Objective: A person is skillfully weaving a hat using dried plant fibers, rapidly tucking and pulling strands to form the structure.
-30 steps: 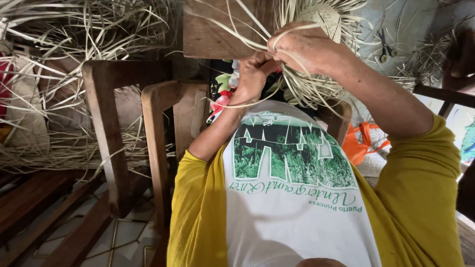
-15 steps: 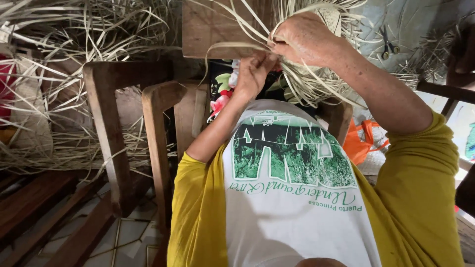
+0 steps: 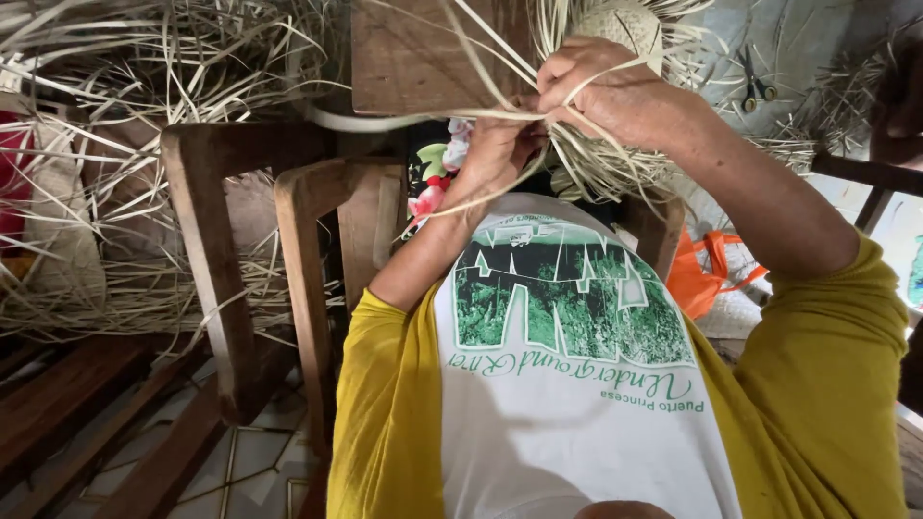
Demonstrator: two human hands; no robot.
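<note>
My right hand [image 3: 615, 91] is closed around pale straw strands [image 3: 500, 113] at the brim of a part-woven straw hat [image 3: 625, 24], held up in front of my chest. My left hand [image 3: 490, 154] sits just below and to the left, pinching the same bundle of strands where they cross. One long strand loops over my right fingers and trails left across a wooden board [image 3: 423, 48]. The hat's crown shows above my right knuckles, and loose ends fan out around it.
Two wooden chair backs [image 3: 221, 240] [image 3: 327, 269] stand at the left. Behind them lies a heap of loose straw [image 3: 115, 96]. Scissors [image 3: 760, 86] rest on a grey surface at the upper right. An orange bag [image 3: 702, 274] sits beside my right elbow, with tiled floor [image 3: 250, 452] below.
My right hand has shifted slightly right and lower on the hat brim while drawing a strand. My left hand has stayed almost in place on the bundle.
</note>
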